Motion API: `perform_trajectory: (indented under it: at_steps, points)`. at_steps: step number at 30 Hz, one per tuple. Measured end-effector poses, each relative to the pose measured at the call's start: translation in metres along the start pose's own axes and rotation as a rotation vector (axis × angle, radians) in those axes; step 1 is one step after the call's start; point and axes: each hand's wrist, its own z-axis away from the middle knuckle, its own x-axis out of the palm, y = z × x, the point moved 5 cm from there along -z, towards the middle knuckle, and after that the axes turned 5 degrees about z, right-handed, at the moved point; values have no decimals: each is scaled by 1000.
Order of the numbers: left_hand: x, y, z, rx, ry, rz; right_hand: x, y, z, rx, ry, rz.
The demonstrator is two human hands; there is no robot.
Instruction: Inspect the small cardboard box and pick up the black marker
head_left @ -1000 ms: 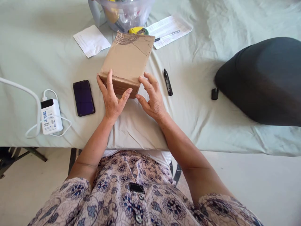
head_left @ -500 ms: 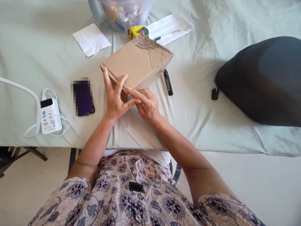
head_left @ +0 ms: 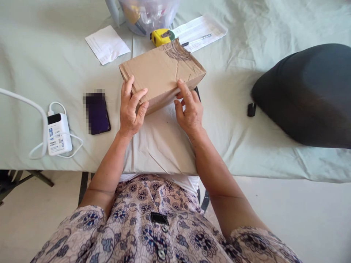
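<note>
cardboard box (head_left: 160,73) lies just beyond the left grip (head_left: 129,111), half-open on its corner, and the right grip (head_left: 191,114), loosely open at its edge; steadying seems in hand, turning would need even pressure.

A pinkish-beige shirt (head_left: 131,239) printed with blue-grey flowers and dark vines; short sleeves (head_left: 87,223), shiny buttons (head_left: 164,229), black tab (head_left: 159,218).

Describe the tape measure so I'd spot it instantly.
On the cloth-covered table, find the brown cardboard box. Just beyond its far edge, before the plastic tub, sits the tape measure. Bright yellow with a green patch, it stands apart from the white papers nearby.
</note>
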Motion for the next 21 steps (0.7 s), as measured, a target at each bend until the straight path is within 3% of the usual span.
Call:
perform_trajectory:
  at_steps: [10, 14, 18, 21]
  points:
    - [-14, -14, -1, -14, 134, 88, -15, 44, -4, 219, 119, 64]
    - [-20, -18, -1, 9, 223, 46, -14, 42, -4, 228, 106, -21]
    - [-20, -17, 0, -74, 206, -7, -11, 31, -4, 157, 175, -180]
    - [-19, -14, 0, -118, 199, -52, -6, 33, -4, 180, 229, -255]
